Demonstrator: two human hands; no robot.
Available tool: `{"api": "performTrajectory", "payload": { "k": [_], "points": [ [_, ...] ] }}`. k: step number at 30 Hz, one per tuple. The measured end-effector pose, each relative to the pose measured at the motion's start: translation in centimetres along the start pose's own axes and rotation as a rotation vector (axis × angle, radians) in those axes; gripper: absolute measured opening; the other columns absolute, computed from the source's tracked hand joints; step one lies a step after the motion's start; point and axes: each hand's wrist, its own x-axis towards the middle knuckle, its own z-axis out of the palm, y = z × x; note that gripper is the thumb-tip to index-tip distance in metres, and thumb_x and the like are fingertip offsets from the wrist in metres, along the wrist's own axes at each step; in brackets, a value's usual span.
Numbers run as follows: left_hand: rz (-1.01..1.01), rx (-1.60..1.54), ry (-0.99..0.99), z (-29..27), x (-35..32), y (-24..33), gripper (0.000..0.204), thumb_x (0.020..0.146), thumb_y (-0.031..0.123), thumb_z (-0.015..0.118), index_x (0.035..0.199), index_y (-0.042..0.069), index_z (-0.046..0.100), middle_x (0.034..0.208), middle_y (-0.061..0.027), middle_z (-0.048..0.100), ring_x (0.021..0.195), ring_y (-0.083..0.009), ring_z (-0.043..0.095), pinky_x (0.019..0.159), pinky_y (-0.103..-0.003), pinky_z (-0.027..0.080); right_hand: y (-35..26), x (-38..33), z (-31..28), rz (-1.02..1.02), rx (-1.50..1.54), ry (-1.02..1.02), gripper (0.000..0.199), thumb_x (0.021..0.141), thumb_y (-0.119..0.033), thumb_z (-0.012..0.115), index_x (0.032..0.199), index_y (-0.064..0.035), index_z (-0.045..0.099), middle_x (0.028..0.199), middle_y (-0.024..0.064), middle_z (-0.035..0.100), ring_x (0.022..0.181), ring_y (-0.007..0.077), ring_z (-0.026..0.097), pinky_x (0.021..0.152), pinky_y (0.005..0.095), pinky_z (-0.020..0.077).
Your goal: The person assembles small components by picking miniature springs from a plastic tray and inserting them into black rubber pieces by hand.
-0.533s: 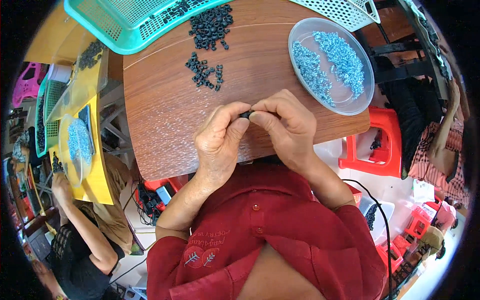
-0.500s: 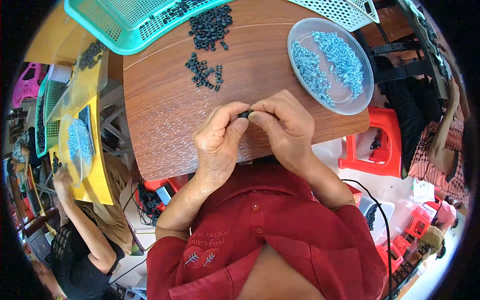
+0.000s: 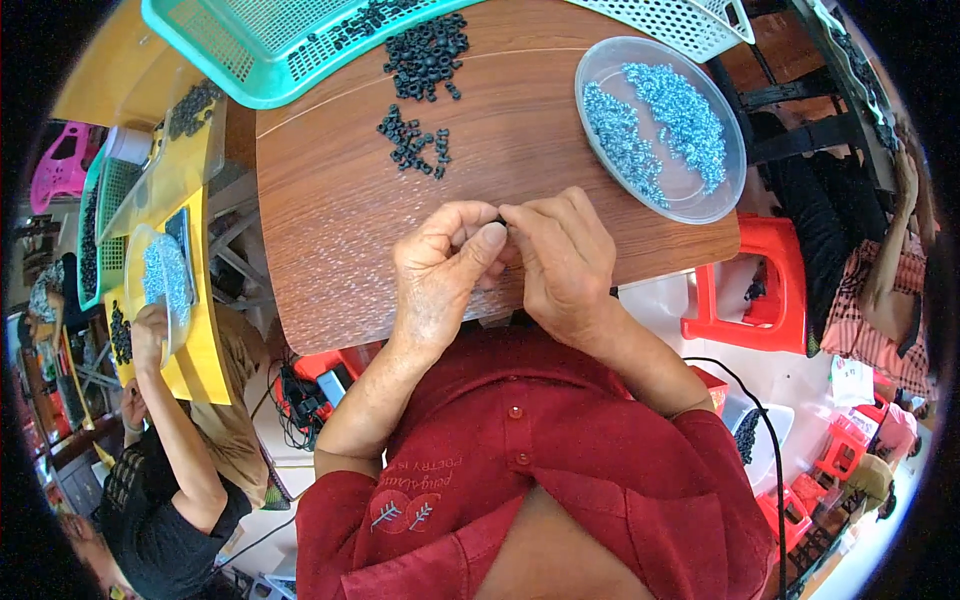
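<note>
Over the near edge of the brown table (image 3: 330,240), my left hand (image 3: 440,270) pinches a small black part (image 3: 500,221) between thumb and index finger. My right hand (image 3: 568,262) meets it there, fingers closed at the same part; its thumb is mostly hidden. The fingertips cover most of the part, so its exact shape does not show. Beyond my hands lie a small cluster of black ring-like pieces (image 3: 410,142) and a larger heap of similar pieces (image 3: 425,58). To the right, small shiny blue pieces (image 3: 685,120) lie in a clear round tub (image 3: 690,212).
A teal basket (image 3: 265,98) and a white perforated basket (image 3: 655,22) stand at the far edge. Right of the table is a red stool (image 3: 765,285). At left, a co-worker's hand (image 3: 150,335) is beside another tub on a yellow table (image 3: 205,375). A black cable (image 3: 768,440) hangs at right.
My right hand has turned, its knuckles now higher and its thumb tucked from sight. My left fingers have shifted slightly around the part. The co-worker's hand has moved up to the tub.
</note>
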Motion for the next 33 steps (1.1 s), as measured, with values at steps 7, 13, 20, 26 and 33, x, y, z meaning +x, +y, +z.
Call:
{"api": "performTrajectory", "payload": {
  "k": [7,13,20,26,33],
  "points": [
    [-0.067,-0.089,0.031,-0.2,0.1,0.3,0.012,0.084,0.010,0.064,0.089,-0.001,0.062,0.072,-0.0038,0.062,0.056,-0.0044,0.051,0.048,-0.017,0.039,-0.6,0.2,-1.1,0.109,0.141,-0.114,0.029,0.067,0.006,0.066,0.095,0.0016,0.062,0.083,0.0128,0.061,0.070,0.0273,0.056,0.059,0.0343,0.0441],
    [-0.046,-0.204,0.097,0.4,0.2,0.5,0.011,0.083,0.009,0.063,0.089,-0.001,0.063,0.076,-0.0045,0.063,0.063,-0.0062,0.054,0.057,-0.018,0.043,-0.5,1.5,-1.6,0.105,0.142,-0.180,0.034,0.065,-0.002,0.069,0.098,0.0019,0.059,0.086,0.0144,0.059,0.071,0.0309,0.054,0.062,0.0381,0.0448],
    [-0.069,-0.224,0.039,0.8,0.4,0.8,0.016,0.087,0.010,0.062,0.095,-0.003,0.063,0.083,-0.0058,0.065,0.071,-0.0088,0.058,0.067,-0.021,0.046,0.8,0.5,-0.4,-0.048,0.029,-0.108,0.038,0.063,-0.006,0.070,0.098,0.0035,0.058,0.085,0.0127,0.057,0.071,0.0281,0.053,0.060,0.0368,0.0447],
    [-0.098,-0.187,-0.090,0.5,-0.2,0.5,0.024,0.088,0.013,0.062,0.101,-0.006,0.063,0.085,-0.0078,0.065,0.074,-0.0115,0.060,0.069,-0.023,0.048,1.1,0.3,-0.7,-0.070,0.014,-0.065,0.039,0.061,-0.005,0.069,0.097,0.0038,0.057,0.082,0.0125,0.057,0.067,0.0273,0.052,0.058,0.0364,0.0440],
    [0.162,0.110,-0.068,0.3,-0.2,0.3,0.025,0.091,0.014,0.059,0.105,-0.006,0.062,0.085,-0.0061,0.064,0.077,-0.0103,0.059,0.070,-0.023,0.049,1.1,0.7,-0.3,-0.179,0.043,-0.030,0.037,0.058,-0.005,0.063,0.092,0.0072,0.058,0.077,0.0125,0.054,0.064,0.0256,0.051,0.052,0.0352,0.0424]
  ]
}}
